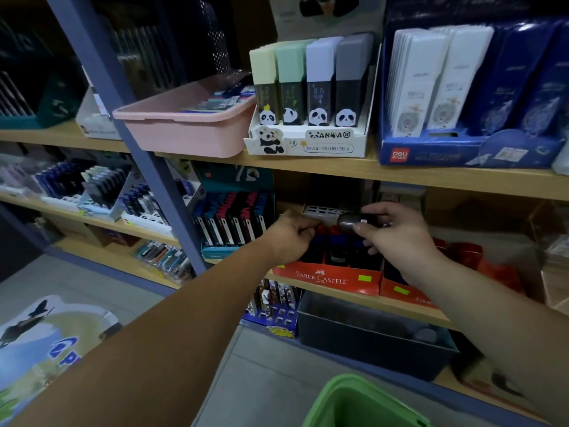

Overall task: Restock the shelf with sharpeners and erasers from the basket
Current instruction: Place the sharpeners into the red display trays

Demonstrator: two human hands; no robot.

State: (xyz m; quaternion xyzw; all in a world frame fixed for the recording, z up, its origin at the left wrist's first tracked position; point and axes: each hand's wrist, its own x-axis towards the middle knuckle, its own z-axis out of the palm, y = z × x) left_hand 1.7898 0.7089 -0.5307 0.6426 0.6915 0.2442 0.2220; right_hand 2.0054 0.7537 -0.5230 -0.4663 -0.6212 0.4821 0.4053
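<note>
Head view. The reference landmark is the red display box (326, 276) printed FABER CASTELL, standing at the front edge of the shelf (431, 317).

The right hand (397, 234) is directly above the box. Its thumb and fingertips pinch a dark grey, barrel-shaped sharpener (351, 221) by one end. The free end points left over the box opening, probably so the item can drop into a slot without the fingers fouling the stock.

The left hand (292, 238) is at the upper left corner of the box, fingers curled against the red and blue items (335, 245) already stored inside. Whether it holds one of them or only steadies the row cannot be determined. Its position suggests it is keeping the stock or the box from shifting while the new piece goes in.

The green basket (354, 402), the supply source, sits well below the box at the bottom edge of the frame, within reach of both arms. Its contents are not visible. A dark bin (369, 334) occupies the level just under the box.

Judged step: insertion of one sharpener, not yet released.
</note>
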